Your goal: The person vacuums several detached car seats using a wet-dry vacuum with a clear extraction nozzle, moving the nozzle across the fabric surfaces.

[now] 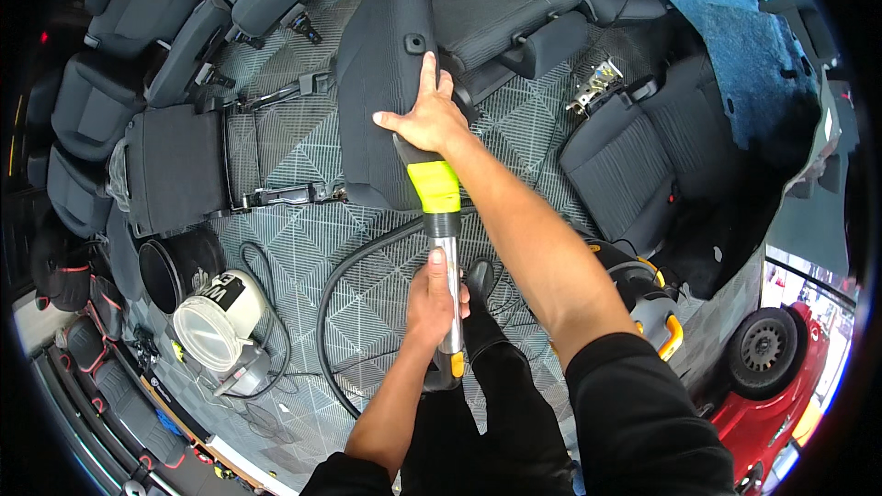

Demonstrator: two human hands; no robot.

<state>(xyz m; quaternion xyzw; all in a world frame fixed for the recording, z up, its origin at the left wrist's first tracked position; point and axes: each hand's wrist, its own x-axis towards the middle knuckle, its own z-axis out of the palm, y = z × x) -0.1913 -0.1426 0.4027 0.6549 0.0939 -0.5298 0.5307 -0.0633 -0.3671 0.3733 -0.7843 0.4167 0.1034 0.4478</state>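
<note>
My left hand point(432, 303) is wrapped round the chrome tube of a vacuum wand point(446, 262). Bright yellow-green wrapping point(434, 186) covers the neck below its dark nozzle, whose tip is partly hidden near my right wrist. Standing in front of me is a dark grey fabric car seat section point(381, 92). My right hand point(428, 116) rests on it with the fingers spread, just beyond the nozzle, the fingertips close to a round black fitting point(415, 42).
A black vacuum hose point(329, 312) curves over the patterned floor mats. Several car seats point(147, 0) stand at the far left, and another point(625, 165) lies to the right. A white bucket point(219, 317) sits at left; a yellow-and-black machine point(657, 312) is partly behind my right arm.
</note>
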